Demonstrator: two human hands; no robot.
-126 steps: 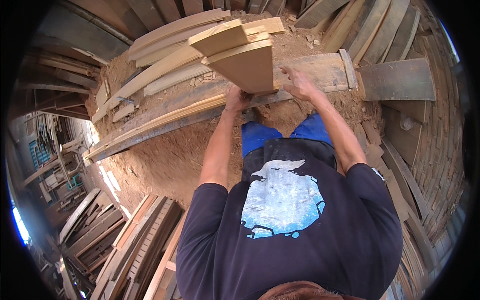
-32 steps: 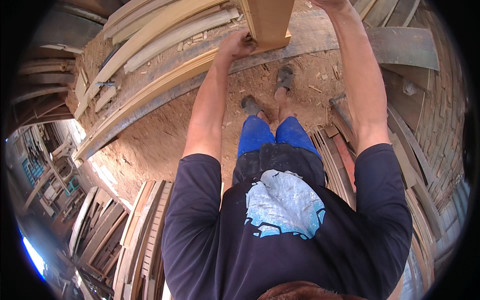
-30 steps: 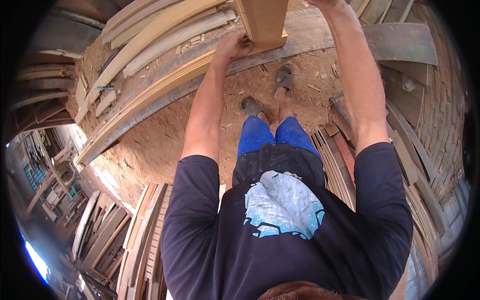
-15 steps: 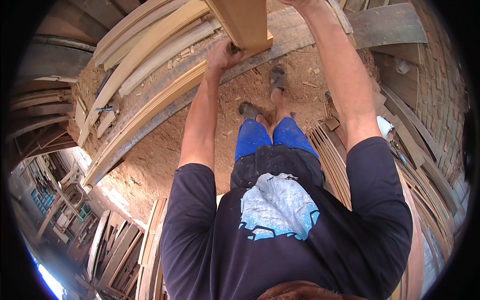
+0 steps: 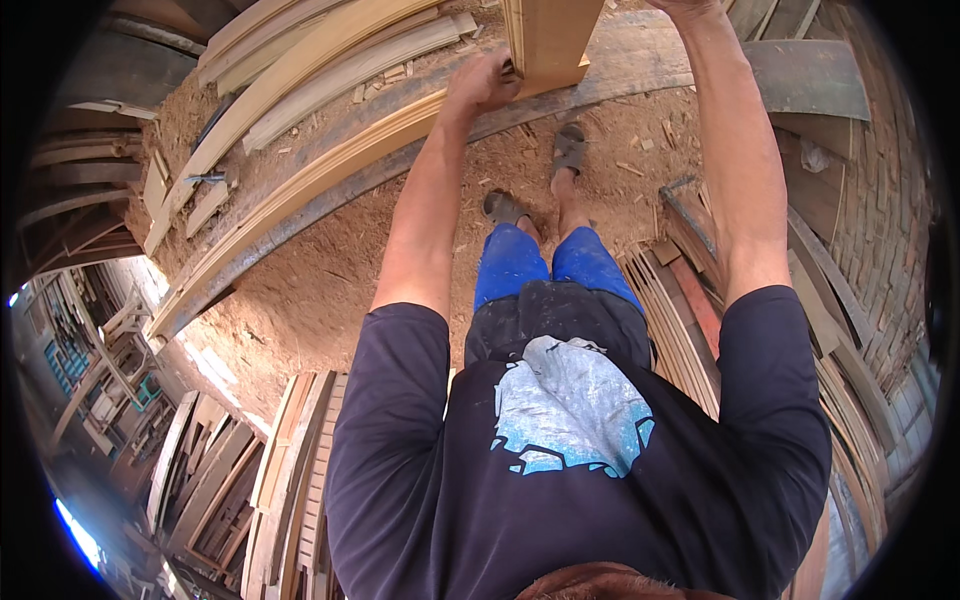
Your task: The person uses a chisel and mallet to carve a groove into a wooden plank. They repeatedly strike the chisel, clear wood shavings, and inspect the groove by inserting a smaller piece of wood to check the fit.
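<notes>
My left hand (image 5: 487, 80) is closed at the lower left edge of a thick, pale wooden board (image 5: 555, 45) that stands up from the bench and runs out of the top of the view. Its fingers curl round that edge and are partly hidden. Beneath it, a long strip of grooved wooden moulding (image 5: 300, 187) lies along the near side of the bench (image 5: 640, 60). My right hand (image 5: 688, 6) is at the top edge of the view, right of the board. Its fingers are cut off, so whether it touches the board is unclear.
Several curved wooden planks (image 5: 300, 80) lie beyond the moulding, with a small metal-headed tool (image 5: 207, 178) on them. Sawdust and offcuts cover the floor (image 5: 380, 240). Wood strips (image 5: 670, 320) are stacked by my right side, and more lumber (image 5: 290, 470) stands at lower left. A brick wall (image 5: 895, 220) rises at right.
The whole view has shifted, with the bench and planks higher in it. Both my hands and the upright board appear farther right and slightly higher. My left hand keeps its hold on the board.
</notes>
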